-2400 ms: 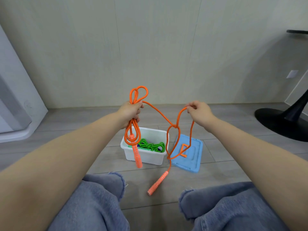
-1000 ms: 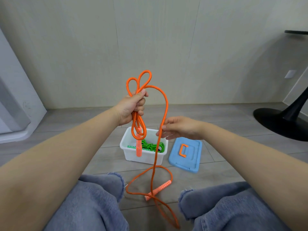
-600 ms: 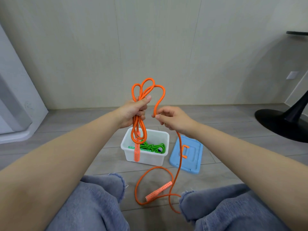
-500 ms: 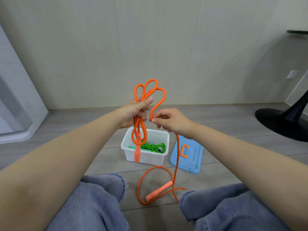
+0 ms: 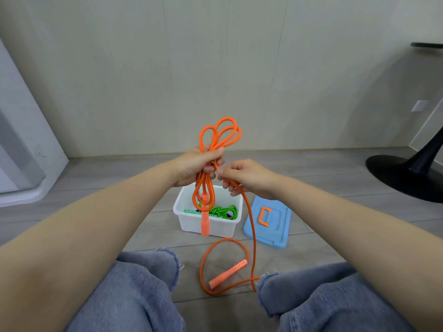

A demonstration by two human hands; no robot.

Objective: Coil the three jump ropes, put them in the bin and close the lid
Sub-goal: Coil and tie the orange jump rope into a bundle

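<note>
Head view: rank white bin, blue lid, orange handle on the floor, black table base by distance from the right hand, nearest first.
From the right hand:
1. White bin, just below and left of it.
2. Blue lid, on the floor right of the bin.
3. Orange handle on the floor, between the knees.
4. Black table base, far right.

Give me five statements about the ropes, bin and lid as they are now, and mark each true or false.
1. The left hand grips a bundle of orange jump rope loops. True.
2. The blue lid is on the white bin. False: it lies on the floor beside the bin.
3. A green jump rope lies in the bin. True.
4. Both orange handles hang in the air. False: one handle lies on the floor.
5. The right hand holds nothing. False: it pinches the orange rope.
</note>
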